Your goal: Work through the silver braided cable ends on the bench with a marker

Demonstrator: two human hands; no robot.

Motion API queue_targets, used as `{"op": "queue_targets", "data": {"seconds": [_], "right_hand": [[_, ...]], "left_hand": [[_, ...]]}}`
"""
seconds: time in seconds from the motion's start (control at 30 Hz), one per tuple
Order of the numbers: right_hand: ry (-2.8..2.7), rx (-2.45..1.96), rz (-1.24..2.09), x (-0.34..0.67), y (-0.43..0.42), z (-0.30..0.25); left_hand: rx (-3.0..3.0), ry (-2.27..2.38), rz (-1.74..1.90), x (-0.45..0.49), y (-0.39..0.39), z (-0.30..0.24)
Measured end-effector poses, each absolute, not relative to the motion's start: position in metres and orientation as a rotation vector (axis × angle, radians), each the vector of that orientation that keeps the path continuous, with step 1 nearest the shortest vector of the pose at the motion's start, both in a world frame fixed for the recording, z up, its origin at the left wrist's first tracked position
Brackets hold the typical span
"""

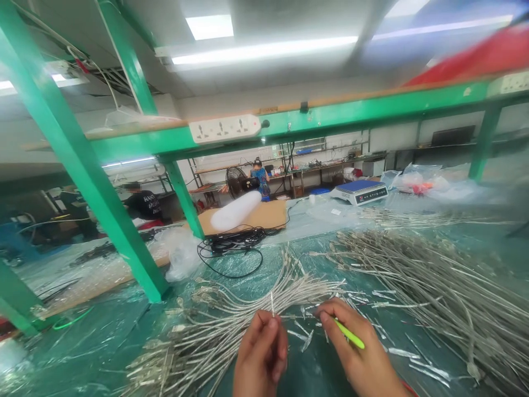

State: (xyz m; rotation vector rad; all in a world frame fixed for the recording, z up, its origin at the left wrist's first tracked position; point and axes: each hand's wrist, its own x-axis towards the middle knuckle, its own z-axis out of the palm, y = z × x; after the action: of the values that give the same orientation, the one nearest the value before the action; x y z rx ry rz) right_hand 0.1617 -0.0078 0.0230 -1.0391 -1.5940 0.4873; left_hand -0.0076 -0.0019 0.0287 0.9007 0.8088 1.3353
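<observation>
Head view: pinching a strand (273, 304), apparently one cable's end, upright in left grip (262, 348), closed above counter (103, 342) beside near cables (223, 331). Holding a green tool (349, 334) in right grip (366, 357), also closed, with tip hard to make out, so not telling whether sharp or blunt. Possibly risking a nicked strand or jabbed left fingertip through a slip, given a sharp tip and so small a hold. Perhaps also inviting snags from fanned ends just beyond both grips, and tangles of loose scraps (308, 341) scattered between them and towards right-hand pile (413, 281).
</observation>
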Motion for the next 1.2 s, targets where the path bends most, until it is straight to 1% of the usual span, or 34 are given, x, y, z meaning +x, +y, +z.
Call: {"op": "queue_targets", "data": {"seconds": [0.17,0.27,0.63,0.8,1.2], "right_hand": [[-1.717,-0.807,0.481,0.159,-0.022,0.034],[-1.779,-0.746,0.492,0.157,-0.027,0.036],[-1.753,-0.677,0.611,0.158,-0.024,0.039],[-1.697,-0.762,0.695,0.158,-0.027,0.044],[-1.698,-0.771,0.720,0.158,-0.026,0.042]], "left_hand": [[0.892,0.845,1.312,-0.002,-0.001,0.026],[0.899,0.849,1.269,0.001,-0.001,0.023],[0.892,0.811,1.221,0.000,-0.001,0.022],[0.905,0.840,1.209,0.000,-0.002,0.024],[0.963,0.889,1.213,-0.001,-0.003,0.021]]}}
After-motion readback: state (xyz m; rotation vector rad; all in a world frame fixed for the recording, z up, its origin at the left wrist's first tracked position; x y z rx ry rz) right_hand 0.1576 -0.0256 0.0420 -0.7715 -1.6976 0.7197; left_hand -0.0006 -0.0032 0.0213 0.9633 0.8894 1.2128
